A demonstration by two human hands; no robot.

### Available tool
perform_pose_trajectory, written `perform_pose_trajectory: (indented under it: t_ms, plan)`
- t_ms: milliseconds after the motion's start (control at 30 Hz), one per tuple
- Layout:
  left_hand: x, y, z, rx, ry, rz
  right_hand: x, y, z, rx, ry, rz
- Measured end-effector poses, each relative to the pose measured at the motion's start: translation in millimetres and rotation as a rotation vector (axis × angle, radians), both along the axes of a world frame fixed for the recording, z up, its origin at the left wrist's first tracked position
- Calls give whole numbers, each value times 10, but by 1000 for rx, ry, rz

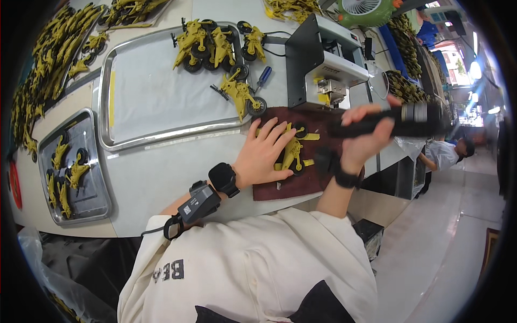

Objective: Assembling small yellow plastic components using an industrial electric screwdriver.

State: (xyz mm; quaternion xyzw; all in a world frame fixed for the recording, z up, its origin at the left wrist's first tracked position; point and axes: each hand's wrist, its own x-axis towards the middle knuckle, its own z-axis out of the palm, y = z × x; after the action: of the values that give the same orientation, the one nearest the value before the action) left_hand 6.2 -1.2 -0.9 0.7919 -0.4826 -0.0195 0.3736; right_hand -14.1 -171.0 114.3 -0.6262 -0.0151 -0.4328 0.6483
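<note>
My left hand (264,148) lies with spread fingers over a yellow toy motorcycle (293,153) with black wheels. The toy rests on a maroon cloth (269,188), touched by my fingertips and thumb and partly hidden beneath the hand. To its right, my right hand (366,137) is wrapped round a black cylindrical electric screwdriver (401,123), held roughly level above the cloth's right side. Motion smears this hand and tool; I cannot make out the screwdriver's tip.
A screw feeder (328,67) stands beyond the cloth. Left of it, a large metal tray (107,134) carries toy motorcycles and a blue screwdriver (263,78). A smaller tray (105,207) holds more parts. Yellow parts (48,70) are heaped far left. Another person (444,155) is at right.
</note>
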Motion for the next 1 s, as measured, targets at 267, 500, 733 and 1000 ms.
perform_pose_trajectory:
  t_ms: [267,500,733,1000]
  plan:
    - [-12,27,-22,-9,7,-18,-664,659,-220,-124,111,58]
    - [-24,9,-29,-3,7,-22,-614,649,-443,-58,192,45]
    - [11,31,-60,-46,-4,-13,-549,812,-465,-74,228,22]
    - [-57,253,151,-43,18,-24,-650,491,-148,109,62,-197]
